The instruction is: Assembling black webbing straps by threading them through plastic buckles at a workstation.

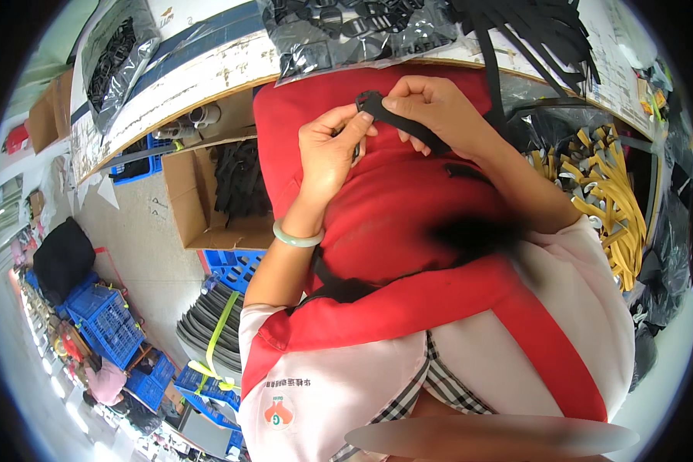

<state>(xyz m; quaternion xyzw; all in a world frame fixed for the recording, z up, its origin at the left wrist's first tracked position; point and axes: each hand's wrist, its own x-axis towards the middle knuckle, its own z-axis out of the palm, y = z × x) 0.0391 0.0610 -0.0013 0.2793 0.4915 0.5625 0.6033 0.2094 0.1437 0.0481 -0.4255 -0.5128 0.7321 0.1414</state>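
Above the red apron (408,208) on my lap, my two hands work close together. My left hand (333,146) is closed, thumb and fingers pinching a small black plastic buckle (363,99) at its edge. From the buckle a black webbing strap (410,125) runs to the right and down. My right hand (437,112) pinches this strap between thumb and forefinger just beside the buckle. Part of the buckle is hidden by the strap and my left fingers.
On the worktable (208,65) lie a clear bag of black buckles (354,31), another bag (114,65) and black straps (543,35). Yellow straps (612,208) hang at the right. A cardboard box (183,196) and blue crates (104,323) stand left; a person (106,381) is far off.
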